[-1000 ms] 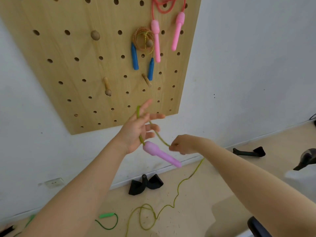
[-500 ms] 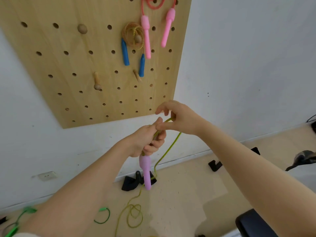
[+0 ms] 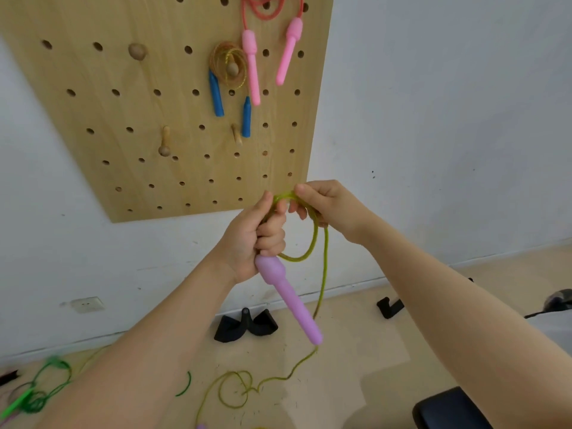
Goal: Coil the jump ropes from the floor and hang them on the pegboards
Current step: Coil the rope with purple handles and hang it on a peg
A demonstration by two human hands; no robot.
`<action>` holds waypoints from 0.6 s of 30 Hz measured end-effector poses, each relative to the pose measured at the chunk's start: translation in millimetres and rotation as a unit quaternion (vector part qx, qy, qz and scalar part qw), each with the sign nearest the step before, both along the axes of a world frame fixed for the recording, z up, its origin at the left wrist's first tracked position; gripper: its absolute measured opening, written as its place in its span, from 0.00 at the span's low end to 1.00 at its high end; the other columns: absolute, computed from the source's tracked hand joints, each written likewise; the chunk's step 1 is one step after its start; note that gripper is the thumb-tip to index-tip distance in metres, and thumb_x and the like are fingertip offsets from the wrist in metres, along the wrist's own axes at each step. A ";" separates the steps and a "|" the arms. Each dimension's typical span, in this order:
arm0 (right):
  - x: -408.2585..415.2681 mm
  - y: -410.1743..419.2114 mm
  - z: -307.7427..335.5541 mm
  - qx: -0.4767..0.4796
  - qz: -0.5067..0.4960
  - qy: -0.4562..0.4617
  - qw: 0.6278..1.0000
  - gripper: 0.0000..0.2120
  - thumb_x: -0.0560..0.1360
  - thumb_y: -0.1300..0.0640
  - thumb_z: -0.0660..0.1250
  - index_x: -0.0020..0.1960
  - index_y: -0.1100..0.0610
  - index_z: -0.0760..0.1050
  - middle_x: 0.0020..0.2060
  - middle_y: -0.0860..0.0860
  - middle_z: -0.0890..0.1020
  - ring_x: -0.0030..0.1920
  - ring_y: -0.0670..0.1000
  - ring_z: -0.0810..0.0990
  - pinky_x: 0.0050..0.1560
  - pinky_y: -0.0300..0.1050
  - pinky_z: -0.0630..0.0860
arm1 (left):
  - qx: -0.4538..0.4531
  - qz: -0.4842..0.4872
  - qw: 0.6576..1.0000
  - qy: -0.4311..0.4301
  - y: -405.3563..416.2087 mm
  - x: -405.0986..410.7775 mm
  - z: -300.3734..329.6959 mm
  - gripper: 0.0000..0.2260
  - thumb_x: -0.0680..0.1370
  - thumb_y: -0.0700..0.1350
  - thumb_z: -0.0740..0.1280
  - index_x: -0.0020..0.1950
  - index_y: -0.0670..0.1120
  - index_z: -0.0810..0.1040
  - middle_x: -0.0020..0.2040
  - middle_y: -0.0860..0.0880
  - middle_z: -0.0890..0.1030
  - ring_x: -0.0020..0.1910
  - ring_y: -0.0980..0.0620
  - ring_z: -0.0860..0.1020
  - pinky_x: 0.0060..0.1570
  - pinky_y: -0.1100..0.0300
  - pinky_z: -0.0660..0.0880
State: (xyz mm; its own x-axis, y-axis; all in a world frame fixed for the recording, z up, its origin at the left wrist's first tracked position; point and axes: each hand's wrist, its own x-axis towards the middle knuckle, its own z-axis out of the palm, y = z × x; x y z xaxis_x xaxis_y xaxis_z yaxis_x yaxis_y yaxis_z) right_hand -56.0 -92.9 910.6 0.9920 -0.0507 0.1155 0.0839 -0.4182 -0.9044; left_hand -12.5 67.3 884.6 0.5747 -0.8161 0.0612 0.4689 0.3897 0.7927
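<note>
- Far left on the floor, a green rope (image 3: 37, 388) lies tangled, not yet gathered
- Left hand (image 3: 252, 239) grips the yellow-green rope (image 3: 312, 239) just above its purple handle (image 3: 289, 300); the handle hangs with its long axis slanting down and to the right, free end pointing at the floor
- Right hand (image 3: 328, 205) pinches the rope's top loop beside the left; coiling looks barely begun, one loop made; next, I judge, draw up the slack from the floor
- Pegboard (image 3: 123, 119) stands far behind
</note>
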 end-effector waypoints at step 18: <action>-14.8 29.9 -8.2 -0.473 0.174 0.172 0.847 0.13 0.79 0.56 0.59 0.45 0.63 0.77 0.33 0.49 0.71 0.37 0.49 0.68 0.41 0.42 0.62 | 0.229 0.186 0.922 -0.250 -25.6 3.4 -6.3 0.11 0.83 0.44 0.54 0.61 0.51 0.72 0.34 0.49 0.80 0.27 0.57 0.76 0.31 0.66 0.74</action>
